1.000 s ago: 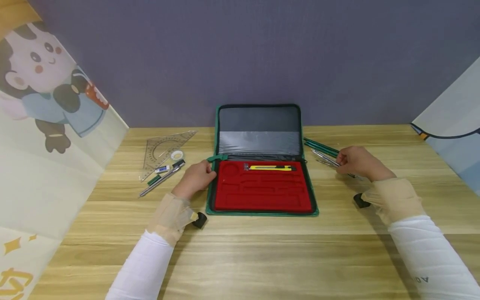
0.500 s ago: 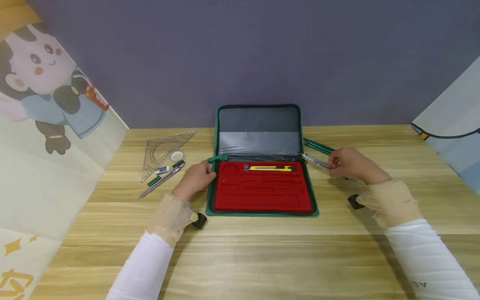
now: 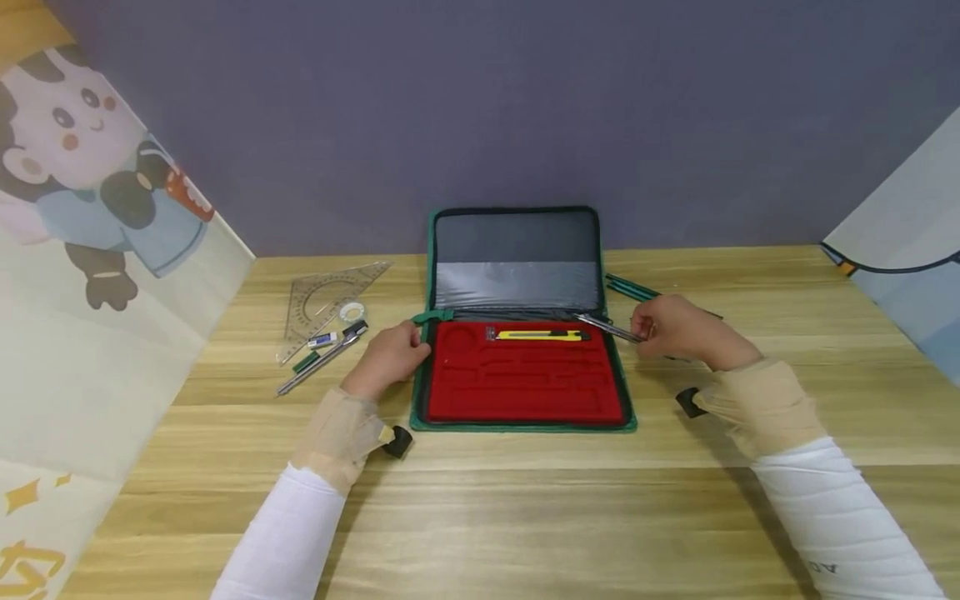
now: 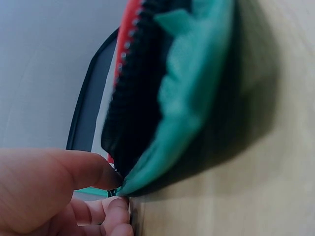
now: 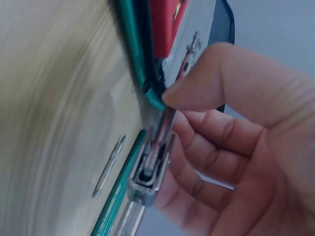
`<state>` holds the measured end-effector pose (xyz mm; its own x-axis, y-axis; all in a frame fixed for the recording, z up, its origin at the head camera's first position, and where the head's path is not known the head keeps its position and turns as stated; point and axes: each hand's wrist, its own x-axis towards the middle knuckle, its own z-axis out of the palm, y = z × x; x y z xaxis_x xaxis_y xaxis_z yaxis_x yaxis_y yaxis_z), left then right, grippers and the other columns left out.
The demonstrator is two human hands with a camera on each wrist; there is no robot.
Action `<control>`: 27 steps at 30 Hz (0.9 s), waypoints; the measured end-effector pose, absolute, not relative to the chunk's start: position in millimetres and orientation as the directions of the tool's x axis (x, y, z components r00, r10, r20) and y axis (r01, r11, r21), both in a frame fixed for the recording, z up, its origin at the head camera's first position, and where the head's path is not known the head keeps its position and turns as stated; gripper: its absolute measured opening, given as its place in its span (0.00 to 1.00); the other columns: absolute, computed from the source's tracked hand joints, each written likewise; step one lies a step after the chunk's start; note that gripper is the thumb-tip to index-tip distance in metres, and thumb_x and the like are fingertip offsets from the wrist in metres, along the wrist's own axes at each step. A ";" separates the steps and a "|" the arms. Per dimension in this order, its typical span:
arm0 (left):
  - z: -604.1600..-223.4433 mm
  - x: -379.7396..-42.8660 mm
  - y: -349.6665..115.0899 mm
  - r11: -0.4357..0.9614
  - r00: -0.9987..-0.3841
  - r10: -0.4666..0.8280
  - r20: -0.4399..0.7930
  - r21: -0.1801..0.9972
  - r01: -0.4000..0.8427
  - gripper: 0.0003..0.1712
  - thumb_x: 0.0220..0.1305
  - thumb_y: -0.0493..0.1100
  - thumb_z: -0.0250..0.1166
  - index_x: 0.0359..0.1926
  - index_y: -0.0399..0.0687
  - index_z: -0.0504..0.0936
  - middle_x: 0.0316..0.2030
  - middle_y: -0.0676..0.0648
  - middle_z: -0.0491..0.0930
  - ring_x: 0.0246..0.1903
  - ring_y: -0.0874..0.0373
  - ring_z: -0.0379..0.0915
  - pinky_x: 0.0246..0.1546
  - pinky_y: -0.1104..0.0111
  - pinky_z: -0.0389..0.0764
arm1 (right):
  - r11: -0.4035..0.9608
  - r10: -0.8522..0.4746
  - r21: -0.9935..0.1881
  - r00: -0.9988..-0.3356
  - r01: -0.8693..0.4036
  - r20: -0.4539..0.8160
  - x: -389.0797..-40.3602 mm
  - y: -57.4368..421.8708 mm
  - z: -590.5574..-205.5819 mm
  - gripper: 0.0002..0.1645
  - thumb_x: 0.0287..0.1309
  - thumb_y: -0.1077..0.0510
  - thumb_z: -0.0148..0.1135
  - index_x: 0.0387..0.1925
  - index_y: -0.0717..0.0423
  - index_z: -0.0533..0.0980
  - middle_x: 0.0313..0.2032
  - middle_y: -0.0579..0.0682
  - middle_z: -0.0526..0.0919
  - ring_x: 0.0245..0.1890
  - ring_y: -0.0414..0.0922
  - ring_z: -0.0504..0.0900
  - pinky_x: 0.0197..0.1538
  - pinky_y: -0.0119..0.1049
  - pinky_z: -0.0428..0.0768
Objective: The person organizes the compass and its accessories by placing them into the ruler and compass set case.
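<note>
A green zip case lies open, with a red moulded tray in its lower half. A yellow utility knife lies in the tray's top slot. My left hand pinches the case's left edge; thumb and fingers meet at the green cover in the left wrist view. In my right hand is a silver compass, pinched between thumb and fingers. Its far end reaches over the tray's upper right corner. The forked joint of the compass shows in the right wrist view.
Green pencils lie right of the case, near a thin metal piece. On the left are a clear set square, a white tape roll, an eraser, a small green piece and another silver instrument.
My right hand has moved left with the compass, from beside the pencils to the case's right edge. The compass tip now overlaps the tray. My left hand stays at the case's edge.
</note>
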<state>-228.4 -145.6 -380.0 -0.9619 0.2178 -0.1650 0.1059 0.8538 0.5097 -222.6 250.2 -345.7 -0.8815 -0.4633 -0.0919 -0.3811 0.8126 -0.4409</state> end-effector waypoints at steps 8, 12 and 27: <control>-381.3 -228.7 -145.9 0.850 -0.962 0.217 -0.165 0.517 0.103 0.08 0.61 0.43 0.51 0.30 0.43 0.66 0.19 0.47 0.68 0.20 0.54 0.65 0.24 0.65 0.67 | 0.779 -0.512 -0.459 -0.856 -0.426 -0.075 -222.6 231.5 -341.1 0.08 0.39 0.68 0.60 0.25 0.55 0.72 0.24 0.45 0.74 0.23 0.42 0.70 0.28 0.39 0.70; -380.8 -229.3 -145.9 0.849 -0.964 0.219 -0.153 0.516 0.111 0.08 0.60 0.43 0.51 0.30 0.43 0.66 0.19 0.47 0.68 0.19 0.54 0.65 0.24 0.65 0.66 | 0.774 -0.533 -0.441 -0.843 -0.454 -0.067 -224.3 223.1 -341.0 0.09 0.37 0.67 0.61 0.25 0.55 0.72 0.25 0.45 0.74 0.25 0.42 0.71 0.29 0.39 0.71; -380.3 -228.7 -145.8 0.847 -0.964 0.215 -0.159 0.521 0.103 0.07 0.60 0.43 0.51 0.31 0.43 0.66 0.19 0.47 0.69 0.20 0.54 0.66 0.24 0.65 0.67 | 0.735 -0.621 -0.395 -0.781 -0.552 -0.063 -230.8 197.1 -347.5 0.09 0.36 0.67 0.62 0.24 0.55 0.73 0.21 0.44 0.72 0.23 0.40 0.68 0.28 0.37 0.70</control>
